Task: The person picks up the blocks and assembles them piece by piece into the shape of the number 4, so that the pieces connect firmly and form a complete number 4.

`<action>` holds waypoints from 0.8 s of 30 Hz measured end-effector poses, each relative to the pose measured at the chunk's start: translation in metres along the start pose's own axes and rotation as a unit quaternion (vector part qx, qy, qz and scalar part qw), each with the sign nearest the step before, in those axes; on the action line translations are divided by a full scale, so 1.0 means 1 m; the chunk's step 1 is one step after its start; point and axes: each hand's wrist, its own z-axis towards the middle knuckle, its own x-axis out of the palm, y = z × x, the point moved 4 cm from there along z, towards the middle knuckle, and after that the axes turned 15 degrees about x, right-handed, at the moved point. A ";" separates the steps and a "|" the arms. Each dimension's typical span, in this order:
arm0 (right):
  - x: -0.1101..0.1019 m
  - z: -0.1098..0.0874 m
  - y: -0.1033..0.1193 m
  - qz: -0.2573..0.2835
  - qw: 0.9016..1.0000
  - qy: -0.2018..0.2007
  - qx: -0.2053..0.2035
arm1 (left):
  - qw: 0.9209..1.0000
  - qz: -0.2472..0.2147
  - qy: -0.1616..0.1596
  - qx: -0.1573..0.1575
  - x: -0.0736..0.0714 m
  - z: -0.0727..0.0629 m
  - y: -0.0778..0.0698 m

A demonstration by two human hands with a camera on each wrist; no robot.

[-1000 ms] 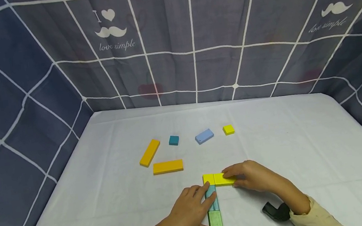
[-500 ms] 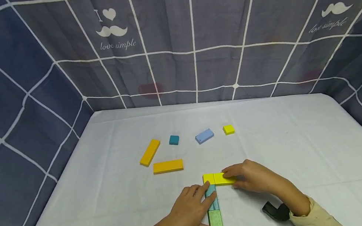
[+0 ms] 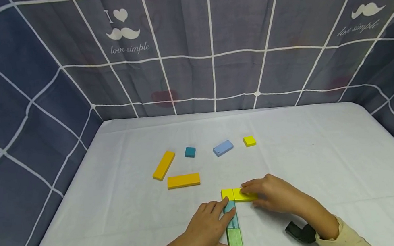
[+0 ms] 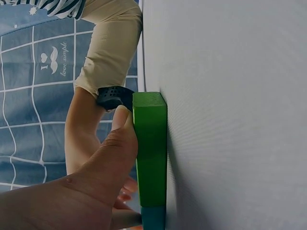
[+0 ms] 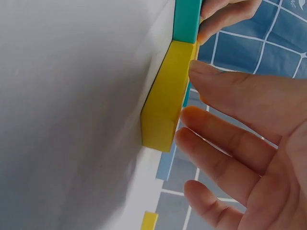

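Flat wooden blocks lie joined in a corner shape before me. A green block (image 3: 235, 242) is nearest, a teal block (image 3: 234, 223) follows it, and a small yellow block (image 3: 227, 194) forms the corner. From there a longer yellow block (image 3: 239, 196) extends right. My left hand (image 3: 204, 234) lies spread along the upright row, its thumb on the green block and its fingers over the teal one. My right hand (image 3: 279, 194) is at the right end of the longer yellow block. In the right wrist view its thumb and loosely extended fingers touch or hover by the yellow block's (image 5: 165, 100) top edge.
Farther back on the white cloth (image 3: 313, 146) lie two orange blocks (image 3: 164, 165), a small teal block (image 3: 190, 152), a light blue block (image 3: 223, 148) and a small yellow block (image 3: 249, 141). A black device (image 3: 300, 232) sits at the right wrist. Grey checked cloth walls surround the table.
The right hand's fingertips have shifted very slightly left over the longer yellow block. The left hand and the blocks hold their places.
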 end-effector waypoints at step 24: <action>0.001 0.008 0.013 -0.002 1.000 -0.004 -0.004 | 1.000 -0.011 0.002 -0.004 -0.002 -0.003 0.002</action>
